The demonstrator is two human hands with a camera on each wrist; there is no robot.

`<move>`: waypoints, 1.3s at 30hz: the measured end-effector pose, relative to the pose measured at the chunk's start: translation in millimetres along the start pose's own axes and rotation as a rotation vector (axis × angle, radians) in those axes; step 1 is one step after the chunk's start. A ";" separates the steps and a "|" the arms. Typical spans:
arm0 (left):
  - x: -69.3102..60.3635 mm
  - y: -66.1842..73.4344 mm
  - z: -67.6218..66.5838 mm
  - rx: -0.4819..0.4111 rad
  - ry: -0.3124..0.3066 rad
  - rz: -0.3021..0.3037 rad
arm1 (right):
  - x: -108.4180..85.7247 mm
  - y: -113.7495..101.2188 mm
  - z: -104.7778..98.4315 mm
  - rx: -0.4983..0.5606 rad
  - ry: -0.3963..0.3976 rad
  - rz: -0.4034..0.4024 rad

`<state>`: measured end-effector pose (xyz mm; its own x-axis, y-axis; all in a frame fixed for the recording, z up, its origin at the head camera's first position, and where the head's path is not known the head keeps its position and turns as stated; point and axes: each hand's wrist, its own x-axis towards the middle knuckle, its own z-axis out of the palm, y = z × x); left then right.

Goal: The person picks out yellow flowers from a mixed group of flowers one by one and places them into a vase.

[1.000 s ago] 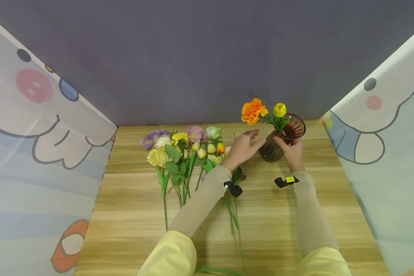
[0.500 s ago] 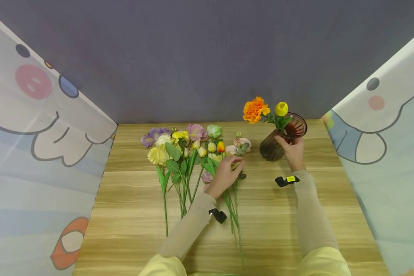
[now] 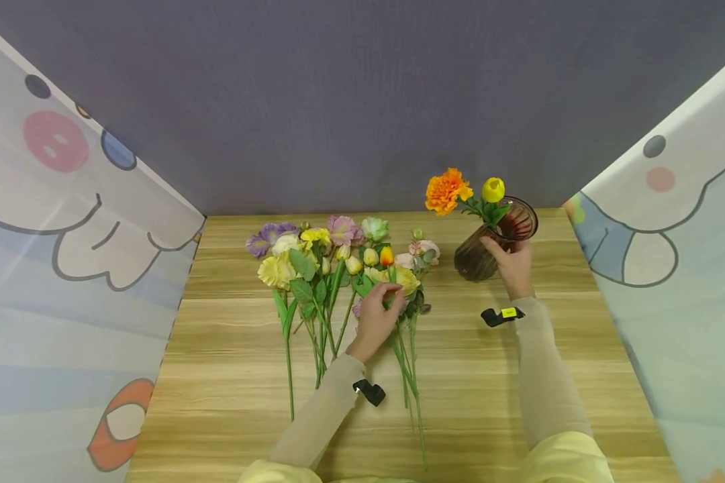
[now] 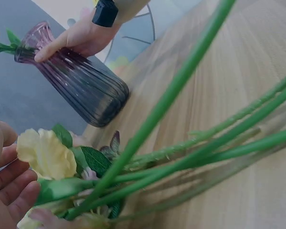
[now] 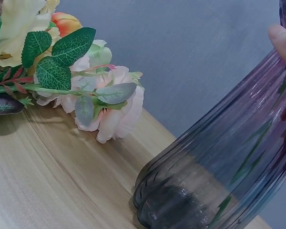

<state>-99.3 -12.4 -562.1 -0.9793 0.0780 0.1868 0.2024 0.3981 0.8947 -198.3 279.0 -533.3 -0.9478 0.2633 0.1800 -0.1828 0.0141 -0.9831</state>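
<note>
My right hand (image 3: 512, 265) grips the purple glass vase (image 3: 476, 258) near its neck; the vase leans on the table with its mouth to the right. An orange carnation-like flower (image 3: 444, 192) and a yellow tulip (image 3: 493, 190) stand in it, and green stems show through the glass in the right wrist view. My left hand (image 3: 374, 323) hovers over the right-hand bunch of flowers, fingers loosely bent beside a pale yellow flower (image 4: 46, 153). In the left wrist view those fingers hold nothing. Green stems (image 4: 181, 90) cross in front of that camera.
A left bunch holds purple (image 3: 272, 238), yellow and white blooms, its stems toward the front. Pale pink flowers (image 5: 117, 112) lie left of the vase, near an orange-red tulip (image 3: 387, 255). A grey wall (image 3: 362, 107) rises behind the wooden table (image 3: 471, 402).
My left hand has moved from beside the vase leftward and toward the front, onto the flowers. The right hand still holds the tilted vase in about the same place.
</note>
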 end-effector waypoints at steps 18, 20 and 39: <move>-14.5 -11.3 -0.5 0.111 0.084 -0.167 | -2.3 -4.6 1.8 0.016 -0.002 -0.017; -13.3 -10.2 -0.5 0.130 0.081 -0.206 | -2.1 -4.6 1.7 0.018 -0.004 -0.022; 0.9 -7.8 -4.4 0.151 -0.008 -0.405 | -1.8 -2.2 0.0 -0.008 -0.002 0.009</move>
<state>-101.8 -19.4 -567.2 -0.9797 -0.1048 -0.1706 -0.2002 0.5270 0.8259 -196.2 278.4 -531.4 -0.9499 0.2612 0.1716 -0.1726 0.0194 -0.9848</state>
